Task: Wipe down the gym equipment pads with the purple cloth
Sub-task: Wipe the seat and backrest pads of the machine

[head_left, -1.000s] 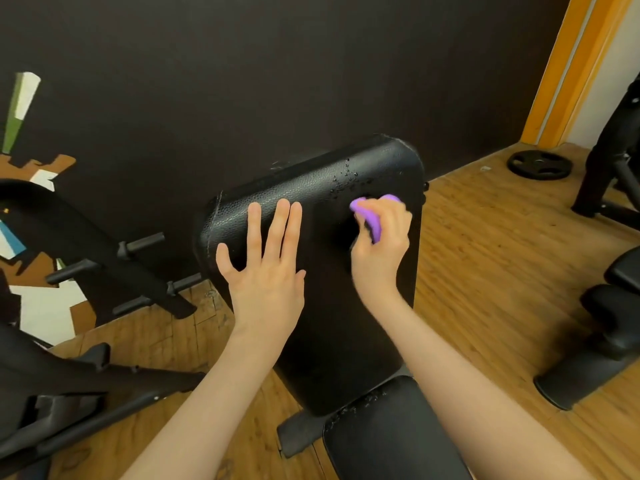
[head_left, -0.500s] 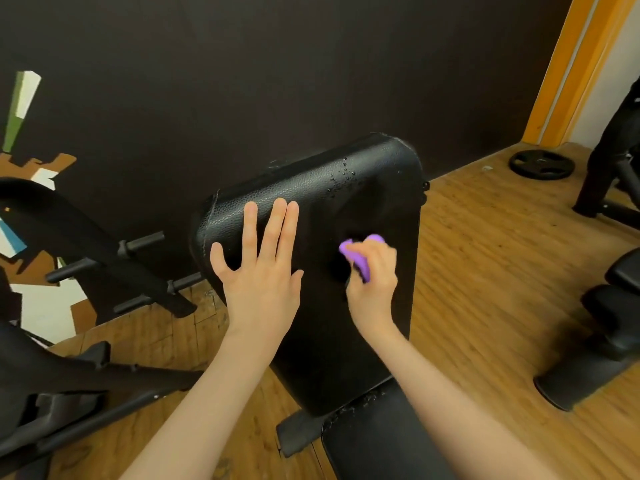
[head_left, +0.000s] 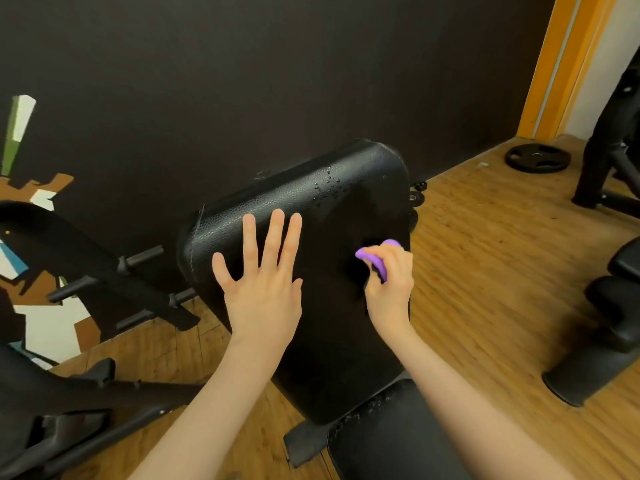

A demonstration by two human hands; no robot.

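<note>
Right hand (head_left: 389, 285) with purple cloth (head_left: 375, 259) shifted toward right edge of backrest pad (head_left: 332, 209) since half second ago. Left hand (head_left: 263, 282) flat, fingers straight, bracing pad's left half. Right fingers clenched around bunched cloth, pressed on pad. Droplets (head_left: 327, 188) near top edge unwiped: work overlapping strokes upward, keep brace firm.

I find no readable text, label, brand, number or sign. The back pad (head_left: 311, 237), centre frame, bears only stitching and droplets. The weight plate (head_left: 536, 158), upper right, is too small to show any marking. The wall graphic (head_left: 31, 209), at left, is shapes only.
</note>
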